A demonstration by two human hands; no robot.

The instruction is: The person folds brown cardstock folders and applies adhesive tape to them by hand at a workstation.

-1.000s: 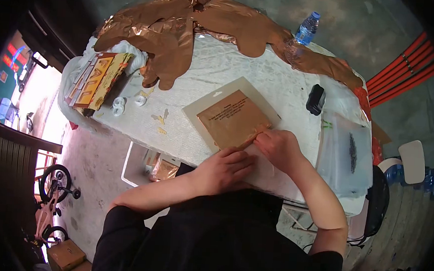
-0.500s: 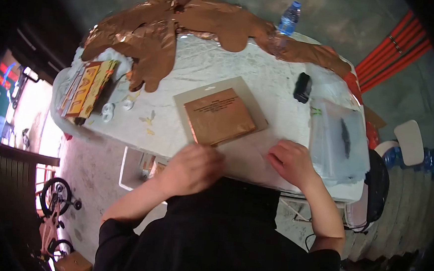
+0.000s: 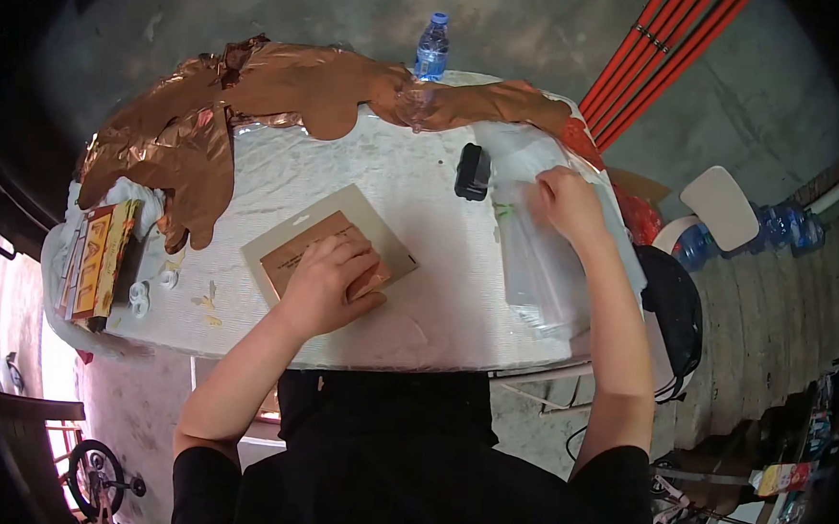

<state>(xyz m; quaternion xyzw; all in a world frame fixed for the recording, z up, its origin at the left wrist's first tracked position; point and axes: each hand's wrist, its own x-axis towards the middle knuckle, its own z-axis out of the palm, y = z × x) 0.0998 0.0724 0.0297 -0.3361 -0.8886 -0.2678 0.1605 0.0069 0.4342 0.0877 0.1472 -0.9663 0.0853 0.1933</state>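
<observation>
My left hand [image 3: 330, 283] lies on a folded copper-coloured foil packet [image 3: 317, 238], fingers over its top and thumb apart. Under the packet is a grey-beige card [image 3: 354, 203] with a hanging slot, turned at an angle on the table. Over at the right, my right hand [image 3: 570, 202] has its fingers closed on the upper part of a clear plastic bag [image 3: 541, 274], which looks blurred. This bag is over a pile of similar clear bags [image 3: 532, 154]. A small green mark [image 3: 505, 210] shows near the bag's upper left.
Brown foil sheeting [image 3: 296, 86] runs along the table's far edge, near a water bottle [image 3: 433, 47]. A black object [image 3: 473, 172] sits left of the bags. Printed boxes [image 3: 98, 262] and white rolls [image 3: 139, 295] stand at the left. Orange-red poles [image 3: 643, 64] lean behind.
My left hand has moved onto the foil packet. My right hand has reached up and right to the bags and taken hold of one. The view has swung right.
</observation>
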